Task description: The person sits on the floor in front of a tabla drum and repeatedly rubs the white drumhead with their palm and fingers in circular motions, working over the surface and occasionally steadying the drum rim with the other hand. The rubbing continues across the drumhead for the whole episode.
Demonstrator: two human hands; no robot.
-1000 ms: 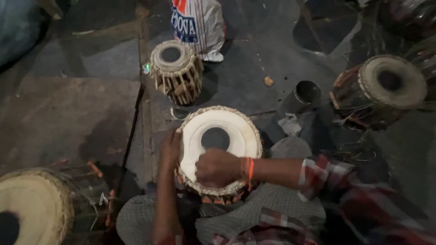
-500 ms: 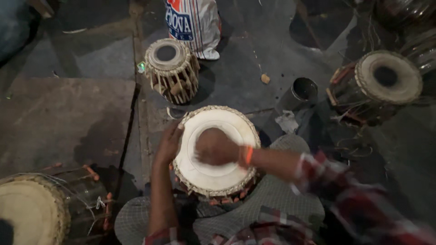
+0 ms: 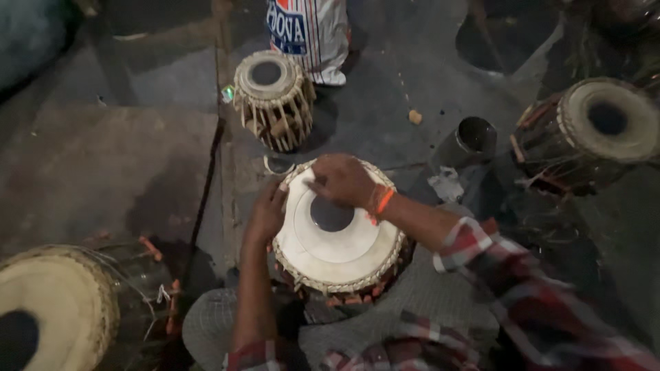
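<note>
Grip: neither hand grasps anything; both rest on the white drum head with loosely curled fingers.
Right hand (image 3: 342, 180): lies on the far part of the drum skin, knuckles up, fingers bent toward the left rim; an orange band (image 3: 381, 200) circles the wrist.
Left hand (image 3: 267, 214): presses against the left rim of the same drum, fingers draped over the edge.
Drum in the lap (image 3: 337, 233): sits between the knees, near the bottom middle, white skin with a dark round patch at its centre, braided rim.
Small laced drum (image 3: 273, 99): stands on the floor farther off, left of centre, apart from the hands.
Metal cup (image 3: 469, 141): lies on its side to the right of the lap drum.
Dark drum (image 3: 588, 134): far right, tilted.
Large pale drum (image 3: 51, 309): near left corner.
Striped bag (image 3: 309, 31): far, behind the small laced drum.
</note>
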